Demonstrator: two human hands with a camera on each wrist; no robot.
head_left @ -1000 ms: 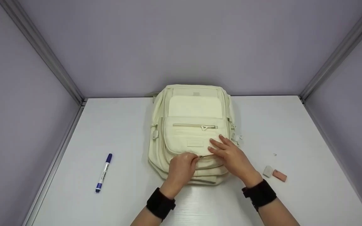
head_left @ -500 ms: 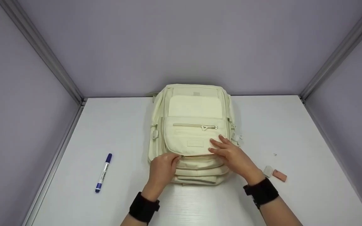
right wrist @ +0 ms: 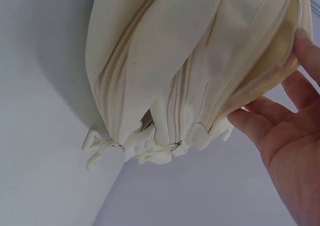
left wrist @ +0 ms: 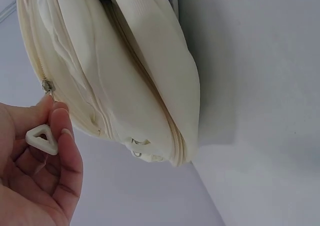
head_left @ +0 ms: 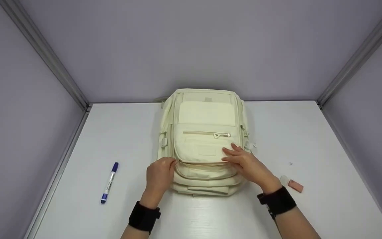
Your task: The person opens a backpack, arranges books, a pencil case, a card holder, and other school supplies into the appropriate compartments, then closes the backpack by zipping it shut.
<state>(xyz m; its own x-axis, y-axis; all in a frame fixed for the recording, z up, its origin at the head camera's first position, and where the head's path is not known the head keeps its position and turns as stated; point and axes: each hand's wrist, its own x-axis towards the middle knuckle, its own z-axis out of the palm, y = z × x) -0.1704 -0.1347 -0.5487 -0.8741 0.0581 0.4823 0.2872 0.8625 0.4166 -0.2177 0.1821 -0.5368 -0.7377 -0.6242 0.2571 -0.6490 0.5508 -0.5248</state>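
A cream backpack (head_left: 207,114) lies on the white table with its front pocket facing up. At the pocket's lower left edge, my left hand (head_left: 159,174) pinches a zipper pull (left wrist: 49,93) between thumb and finger; its white triangular tab (left wrist: 43,139) hangs by the palm. My right hand (head_left: 249,166) holds the pocket's lower right edge, fingers spread over the front and thumb at the rim. The right wrist view shows the zipper parted there, with the yellowish pocket lining (right wrist: 272,60) visible between the teeth.
A blue-capped marker (head_left: 109,182) lies on the table at the left. To the right are a pink block-shaped piece (head_left: 295,186), a pale piece (head_left: 284,180) beside it and a tiny scrap (head_left: 290,163). Grey-lilac panels (head_left: 197,46) wall the table in.
My left hand has drawn the zipper pull leftward along the front pocket's lower edge, and the gap behind it has lengthened. The right hand has stayed nearly in place.
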